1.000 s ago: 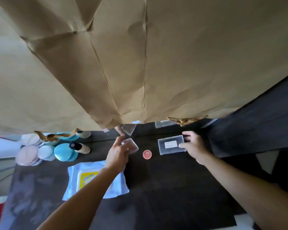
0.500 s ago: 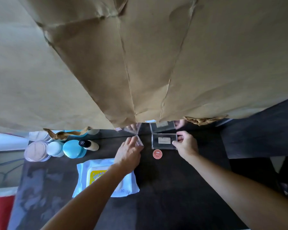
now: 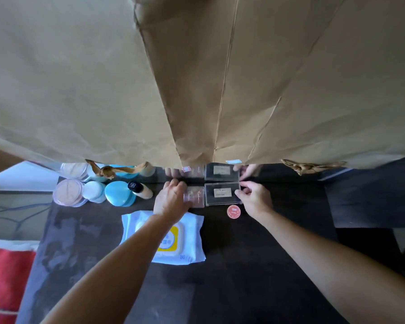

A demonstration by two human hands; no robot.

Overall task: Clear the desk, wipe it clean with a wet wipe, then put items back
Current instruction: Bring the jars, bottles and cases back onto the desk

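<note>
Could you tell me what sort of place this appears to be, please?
Probably a home dressing table: round compacts and a foundation bottle sit along the back of the dark desk, a pack of wet wipes lies in front.

Views: one. Head camera, worn by the person, wide-angle; straight lines bowed toward the frame edges.

Position: above the near edge of the dark bench [image 3: 243, 277].

Facing: forward and steeply down.

Range: close. Both forearms entered from the bottom edge and reached mid-frame, where the left hand [image 3: 171, 199] lay on the pink case [image 3: 197, 197] and the right hand [image 3: 255, 199] pinched the clear case [image 3: 222, 194].

Upper half: filled by a brown paper bag [image 3: 197, 78] very near the lens, which hid whatever lay beyond the bench's far edge.
</note>
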